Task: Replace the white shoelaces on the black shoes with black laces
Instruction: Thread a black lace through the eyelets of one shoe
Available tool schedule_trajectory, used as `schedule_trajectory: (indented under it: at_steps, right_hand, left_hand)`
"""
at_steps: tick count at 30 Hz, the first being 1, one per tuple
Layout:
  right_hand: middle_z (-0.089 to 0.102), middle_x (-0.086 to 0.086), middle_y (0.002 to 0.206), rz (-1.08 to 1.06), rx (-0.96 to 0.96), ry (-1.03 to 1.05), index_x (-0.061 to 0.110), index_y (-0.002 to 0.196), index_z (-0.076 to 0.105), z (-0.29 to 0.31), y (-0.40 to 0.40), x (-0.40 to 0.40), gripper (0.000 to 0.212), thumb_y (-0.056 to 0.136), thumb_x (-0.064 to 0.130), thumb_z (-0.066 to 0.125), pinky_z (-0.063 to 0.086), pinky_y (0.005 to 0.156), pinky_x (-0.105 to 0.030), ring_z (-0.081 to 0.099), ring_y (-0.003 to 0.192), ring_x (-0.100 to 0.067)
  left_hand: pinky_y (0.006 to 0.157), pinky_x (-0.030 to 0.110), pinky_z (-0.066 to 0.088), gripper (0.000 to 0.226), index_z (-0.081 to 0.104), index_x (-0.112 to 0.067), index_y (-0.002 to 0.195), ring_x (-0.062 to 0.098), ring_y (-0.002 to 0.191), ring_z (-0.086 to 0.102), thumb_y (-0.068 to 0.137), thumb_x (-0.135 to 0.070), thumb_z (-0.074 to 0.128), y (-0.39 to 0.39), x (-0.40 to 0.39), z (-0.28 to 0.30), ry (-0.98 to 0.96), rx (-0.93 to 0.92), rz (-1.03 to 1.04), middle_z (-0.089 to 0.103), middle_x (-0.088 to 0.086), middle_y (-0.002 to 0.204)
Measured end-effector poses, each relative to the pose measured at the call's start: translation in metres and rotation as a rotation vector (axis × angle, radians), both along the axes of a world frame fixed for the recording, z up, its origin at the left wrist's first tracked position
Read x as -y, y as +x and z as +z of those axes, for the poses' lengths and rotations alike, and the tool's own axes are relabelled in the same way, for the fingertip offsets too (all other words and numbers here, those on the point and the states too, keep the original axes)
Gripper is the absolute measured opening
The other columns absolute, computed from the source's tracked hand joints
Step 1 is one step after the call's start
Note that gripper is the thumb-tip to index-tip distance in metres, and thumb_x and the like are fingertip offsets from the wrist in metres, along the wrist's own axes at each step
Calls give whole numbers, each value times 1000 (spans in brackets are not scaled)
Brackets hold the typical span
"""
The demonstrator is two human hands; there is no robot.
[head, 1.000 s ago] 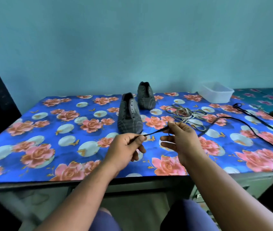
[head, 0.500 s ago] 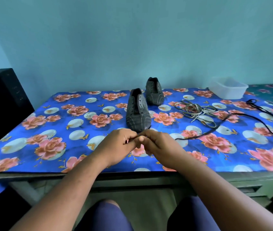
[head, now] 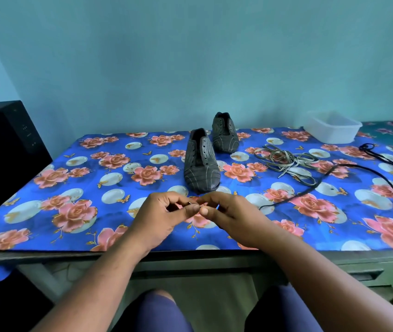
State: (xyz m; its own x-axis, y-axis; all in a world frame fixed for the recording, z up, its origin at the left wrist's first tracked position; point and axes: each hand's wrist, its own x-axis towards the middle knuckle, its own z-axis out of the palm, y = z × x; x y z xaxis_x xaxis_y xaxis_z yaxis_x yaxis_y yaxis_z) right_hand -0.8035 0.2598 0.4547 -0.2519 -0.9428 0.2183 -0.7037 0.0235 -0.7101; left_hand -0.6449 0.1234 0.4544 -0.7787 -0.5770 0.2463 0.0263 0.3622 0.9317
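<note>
Seated person at a table (head: 190,254) covered with a blue cloth (head: 118,178) printed with pink roses and pale discs. The left hand (head: 164,215) and the right hand (head: 229,215) meet over the near edge, thumbs and forefingers brought tip to tip. Both pinch the end of a black lace (head: 310,189) between them; only a thin sliver of it shows at the fingertips.

From the right hand the black lace trails across the cloth to the right, curving up toward the far right edge, where a second dark strand with a small loop (head: 368,147) also lies.

Two black shoes stand unlaced, eyelets bare. The nearer shoe (head: 201,164) sits just beyond the hands, toe pointing at the person; the farther shoe (head: 224,133) stands behind it and slightly right.

The removed white laces (head: 286,161) lie in a loose heap to the right of the shoes. A translucent plastic tub (head: 332,127) rests at the far right corner.

A black box-like object (head: 3,149) stands at the left. No brand, label or legible writing can be made out on any item.
</note>
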Motion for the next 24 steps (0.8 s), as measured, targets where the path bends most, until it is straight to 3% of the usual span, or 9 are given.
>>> schedule_trajectory:
  at_steps: [4,7,11,14,18,19,21,23,24]
  right_hand:
    - [62,15,65,-3,47,-44,29,92,66,3,5,7,13,100,39,61,41,54,-18,57,62,-9]
    - [60,9,61,-4,106,-43,21,85,67,3,2,8,19,99,32,64,45,57,-22,54,57,-4]
    - [67,6,68,11,144,-30,27,85,65,5,-2,4,19,103,27,58,51,66,-37,57,63,-9]
    - [69,4,72,-23,100,-12,23,86,64,6,-13,-3,20,104,27,56,52,72,-38,60,68,-10]
    - [70,6,76,-108,21,15,27,83,65,4,-33,-14,22,103,32,56,54,75,-36,65,74,-13]
    - [70,8,77,-114,2,22,28,83,65,4,-34,-14,22,103,33,56,54,75,-36,65,75,-12]
    - [70,9,79,-113,-35,36,27,84,66,3,-31,-10,21,102,34,57,54,74,-38,64,75,-11]
    - [69,9,81,-86,-68,43,26,86,67,3,-24,-3,20,102,35,57,53,75,-40,64,77,-12]
    - [69,7,81,-63,-83,42,26,87,67,2,-19,1,20,102,35,57,53,74,-41,64,78,-15]
  left_hand:
    - [60,18,44,8,82,-22,81,6,62,58,80,-30,80,-2,-2,3,-26,2,-4,73,2,69]
    - [49,13,41,6,79,-11,83,1,48,53,87,-15,76,1,0,4,41,-39,50,65,-7,56]
    - [44,15,42,12,78,-12,86,4,44,48,86,-23,76,11,9,4,129,-62,151,58,-7,55]
    - [56,20,46,21,79,-17,86,10,56,49,80,-37,76,24,32,2,134,-112,249,57,1,61]
    - [66,29,43,15,78,-23,78,14,63,51,90,-32,75,41,67,-7,57,-16,443,59,-2,63]
    - [69,29,44,14,78,-24,80,14,69,57,92,-31,74,42,71,-10,8,57,442,64,-7,67]
    - [81,30,47,17,75,-29,107,15,99,65,93,-38,71,37,66,-13,-130,227,424,72,-14,103]
    - [100,36,43,58,52,-33,143,12,127,52,93,-57,65,27,55,-15,-427,282,375,55,-17,140]
    - [107,40,39,66,44,-37,149,10,133,46,92,-67,57,21,47,-14,-560,258,308,49,-18,146]
